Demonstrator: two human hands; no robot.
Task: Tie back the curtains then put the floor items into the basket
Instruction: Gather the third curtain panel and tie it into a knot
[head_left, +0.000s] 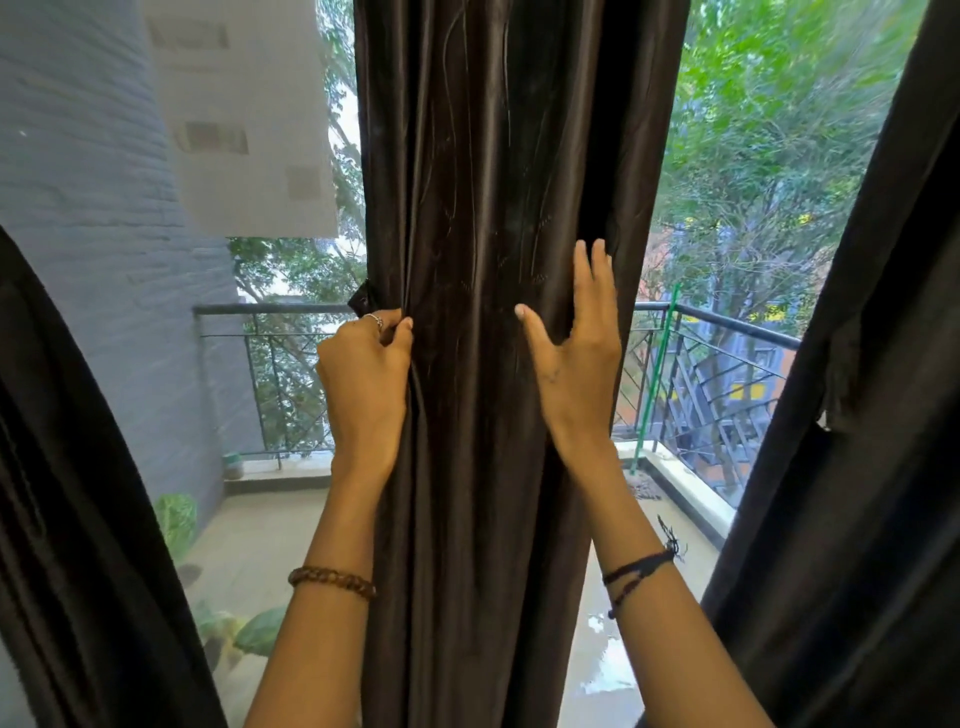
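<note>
- The gathered curtain (498, 312) hangs vertical between both hands.
- The left hand (363, 374) pinches its left edge, beside a dark tie-back (362, 301).
- The right hand (576, 353) presses its right side, fingers (589, 270) straight.

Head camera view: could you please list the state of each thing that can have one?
Middle curtain: gathered into a bunch, not yet tied.
Left hand: grips the bunch's left edge.
Right hand: fingers straight, pressed against the bunch's right side.
Left curtain: drawn aside.
Right curtain: drawn aside.
</note>
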